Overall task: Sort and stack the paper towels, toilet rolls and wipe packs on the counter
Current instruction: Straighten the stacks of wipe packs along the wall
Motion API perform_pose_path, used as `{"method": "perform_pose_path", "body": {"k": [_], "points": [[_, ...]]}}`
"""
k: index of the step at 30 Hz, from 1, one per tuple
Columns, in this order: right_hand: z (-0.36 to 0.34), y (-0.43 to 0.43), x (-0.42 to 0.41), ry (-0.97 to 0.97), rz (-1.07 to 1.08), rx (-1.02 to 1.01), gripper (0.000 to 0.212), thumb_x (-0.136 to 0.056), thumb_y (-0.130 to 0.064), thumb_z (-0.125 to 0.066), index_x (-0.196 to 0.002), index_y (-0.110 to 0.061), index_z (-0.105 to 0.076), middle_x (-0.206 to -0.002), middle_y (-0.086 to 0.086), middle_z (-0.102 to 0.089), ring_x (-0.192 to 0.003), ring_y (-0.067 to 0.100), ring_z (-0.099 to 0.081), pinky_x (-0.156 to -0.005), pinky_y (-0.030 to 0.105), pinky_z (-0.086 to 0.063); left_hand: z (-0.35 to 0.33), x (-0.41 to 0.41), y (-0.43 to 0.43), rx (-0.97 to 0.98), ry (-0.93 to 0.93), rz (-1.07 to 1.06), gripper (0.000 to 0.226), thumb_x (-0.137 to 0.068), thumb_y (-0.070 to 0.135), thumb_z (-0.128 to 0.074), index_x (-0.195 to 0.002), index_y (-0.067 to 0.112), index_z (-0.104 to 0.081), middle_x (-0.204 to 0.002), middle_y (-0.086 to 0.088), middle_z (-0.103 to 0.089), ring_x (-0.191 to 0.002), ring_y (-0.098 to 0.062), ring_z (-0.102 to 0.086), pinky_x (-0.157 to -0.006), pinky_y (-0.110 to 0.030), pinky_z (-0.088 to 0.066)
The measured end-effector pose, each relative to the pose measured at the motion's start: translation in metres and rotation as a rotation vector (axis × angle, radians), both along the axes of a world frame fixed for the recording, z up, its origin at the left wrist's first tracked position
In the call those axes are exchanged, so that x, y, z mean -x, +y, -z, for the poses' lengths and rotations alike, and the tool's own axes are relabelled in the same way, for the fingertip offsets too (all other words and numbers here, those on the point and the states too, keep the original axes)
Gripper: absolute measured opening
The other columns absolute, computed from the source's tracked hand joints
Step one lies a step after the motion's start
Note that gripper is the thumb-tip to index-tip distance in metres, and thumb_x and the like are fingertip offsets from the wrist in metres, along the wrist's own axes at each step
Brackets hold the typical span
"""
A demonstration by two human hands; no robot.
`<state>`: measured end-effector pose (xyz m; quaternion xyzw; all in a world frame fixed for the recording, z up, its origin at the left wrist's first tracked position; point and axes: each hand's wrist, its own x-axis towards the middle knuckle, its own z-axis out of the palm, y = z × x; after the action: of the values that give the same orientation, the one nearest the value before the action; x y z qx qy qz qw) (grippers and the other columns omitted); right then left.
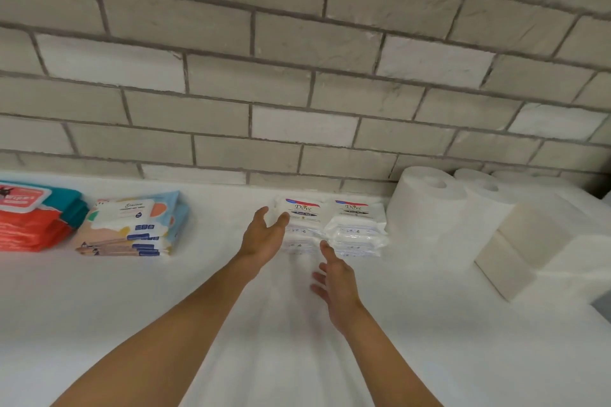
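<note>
Just beyond left hand (264,236), right hand (334,277): Dove packs (353,228) (stacked).

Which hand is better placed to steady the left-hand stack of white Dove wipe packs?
Left. The left hand has open fingers at the left side of the left-hand stack of white Dove wipe packs, seemingly touching its top pack. The right hand, also open, lies further back, only one fingertip near the stack.

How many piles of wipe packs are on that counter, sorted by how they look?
Red-teal pile: 1
Patterned pile: 1
White Dove piles: 2
Total: 4
</note>
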<state>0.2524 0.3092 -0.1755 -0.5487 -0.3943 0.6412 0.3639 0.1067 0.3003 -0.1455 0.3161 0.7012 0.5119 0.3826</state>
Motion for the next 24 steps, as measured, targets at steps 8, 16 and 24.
{"method": "perform_pose_path", "body": {"k": [8,16,24], "points": [[0.008,0.019,0.013,0.172,0.049,0.059,0.025,-0.09,-0.051,-0.058,-0.099,-0.028,-0.061,-0.107,-0.003,-0.062,-0.103,0.024,-0.063,-0.088,0.039,-0.056,0.014,-0.007,0.025,-0.008,-0.019,0.018,0.047,-0.099,0.044,-0.046,-0.141,0.024,-0.042,-0.136,0.003,-0.056,-0.118,-0.02,-0.056,-0.096,-0.033,-0.044],[0.015,0.029,0.025,0.365,0.153,0.057,0.013,-0.093,-0.034,-0.063,-0.091,-0.021,-0.065,-0.11,0.011,-0.069,-0.102,0.022,-0.067,-0.095,0.036,-0.054,0.022,-0.006,0.033,-0.053,0.027,0.018,0.034,-0.102,0.038,-0.04,-0.134,0.03,-0.049,-0.122,0.005,-0.062,-0.109,-0.019,-0.061,-0.09,-0.03,-0.048],[0.026,0.034,0.033,0.401,0.177,0.093,0.023,-0.089,-0.034,-0.068,-0.096,-0.013,-0.064,-0.109,0.015,-0.068,-0.1,0.022,-0.068,-0.09,0.033,-0.056,0.031,0.003,0.034,-0.083,0.04,-0.03,0.033,-0.102,0.038,-0.042,-0.133,0.033,-0.051,-0.122,0.005,-0.062,-0.111,-0.019,-0.06,-0.091,-0.031,-0.049]]}}
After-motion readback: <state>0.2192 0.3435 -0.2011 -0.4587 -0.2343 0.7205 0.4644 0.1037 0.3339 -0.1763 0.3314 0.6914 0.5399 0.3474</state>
